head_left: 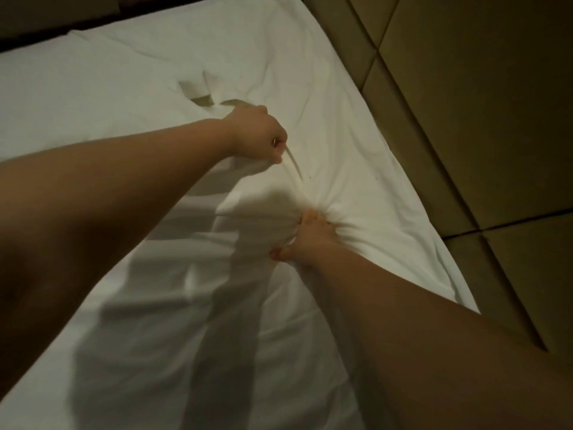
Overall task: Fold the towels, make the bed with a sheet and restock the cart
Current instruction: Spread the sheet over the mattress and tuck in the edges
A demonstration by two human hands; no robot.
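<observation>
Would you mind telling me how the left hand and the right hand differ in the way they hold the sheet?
The left hand grips the white sheet farther away; the right hand grips it nearer the camera, closer to the padded wall. The left hand shows its back as a closed fist; the right hand's fingers dig into a bunch with creases fanning out. Both hold gathered fabric.

Two hands are showing: one left hand (pixel 254 131) and one right hand (pixel 305 240). One white sheet (pixel 124 72) is lying spread, one padded wall (pixel 465 88) is standing beside it, and one ring (pixel 274 141) is showing.
</observation>
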